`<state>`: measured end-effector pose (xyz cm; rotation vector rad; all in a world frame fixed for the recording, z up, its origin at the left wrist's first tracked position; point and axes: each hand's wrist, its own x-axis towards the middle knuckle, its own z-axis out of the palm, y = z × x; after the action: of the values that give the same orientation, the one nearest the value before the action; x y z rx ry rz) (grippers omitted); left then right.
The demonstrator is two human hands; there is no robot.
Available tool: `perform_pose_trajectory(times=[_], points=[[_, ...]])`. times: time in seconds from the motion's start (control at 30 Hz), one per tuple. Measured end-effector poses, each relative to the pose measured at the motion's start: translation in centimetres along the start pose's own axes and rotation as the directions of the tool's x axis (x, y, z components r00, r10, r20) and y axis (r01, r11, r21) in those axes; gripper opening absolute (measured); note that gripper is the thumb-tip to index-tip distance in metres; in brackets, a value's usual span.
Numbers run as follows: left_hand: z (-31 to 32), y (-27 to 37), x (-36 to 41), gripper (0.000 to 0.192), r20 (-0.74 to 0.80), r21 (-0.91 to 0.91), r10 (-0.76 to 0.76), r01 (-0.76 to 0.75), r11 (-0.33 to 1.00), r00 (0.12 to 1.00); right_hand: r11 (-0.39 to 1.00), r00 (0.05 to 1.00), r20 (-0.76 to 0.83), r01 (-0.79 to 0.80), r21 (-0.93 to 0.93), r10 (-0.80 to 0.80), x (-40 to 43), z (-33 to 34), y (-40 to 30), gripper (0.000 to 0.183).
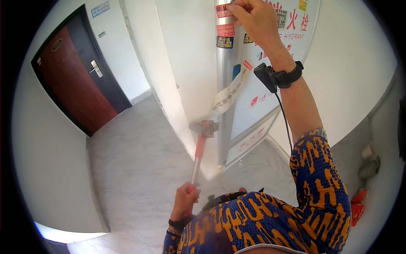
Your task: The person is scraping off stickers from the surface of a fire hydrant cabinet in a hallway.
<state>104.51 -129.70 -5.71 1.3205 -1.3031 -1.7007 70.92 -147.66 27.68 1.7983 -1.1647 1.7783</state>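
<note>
My left hand grips the red handle of a long scraper, low in the view. Its metal shaft leads up to a red collar and a wide, blurred head, which bears a small red and dark sticker piece. At the top, my right hand has its fingertips pinched at the right edge of a red sticker on a silvery metal column. Below it on the column are another red sticker and a dark one. A pale strip with writing curves across the column above the scraper head.
A white fire hydrant cabinet panel with several stickers adjoins the column at the right. A dark red and black door stands at the left. Red items and a tape roll are at the far right. A cable hangs from my right wrist device.
</note>
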Motion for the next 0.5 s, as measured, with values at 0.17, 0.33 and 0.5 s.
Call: perform_pose_trajectory(times=[0.17,0.33,0.5], points=[[-0.1,0.0,0.1,0.022,-0.004,0.004,-0.005,0.005,1.0,1.0,0.954,0.973,0.001,0.225,-0.199,-0.229,-0.2,0.7,1.3,0.008],[-0.6,-0.6,0.1,0.024,-0.005,0.077,-0.002,0.002,0.997,1.0,0.992,1.0,-0.007,0.016,0.122,-0.015,-0.7,-0.4,-0.2,0.009],[-0.3,-0.4,0.0,0.024,-0.004,0.049,0.008,-0.008,0.999,1.0,0.936,0.935,-0.096,0.328,-0.123,-0.341,-0.5,-0.1,0.5,0.01]])
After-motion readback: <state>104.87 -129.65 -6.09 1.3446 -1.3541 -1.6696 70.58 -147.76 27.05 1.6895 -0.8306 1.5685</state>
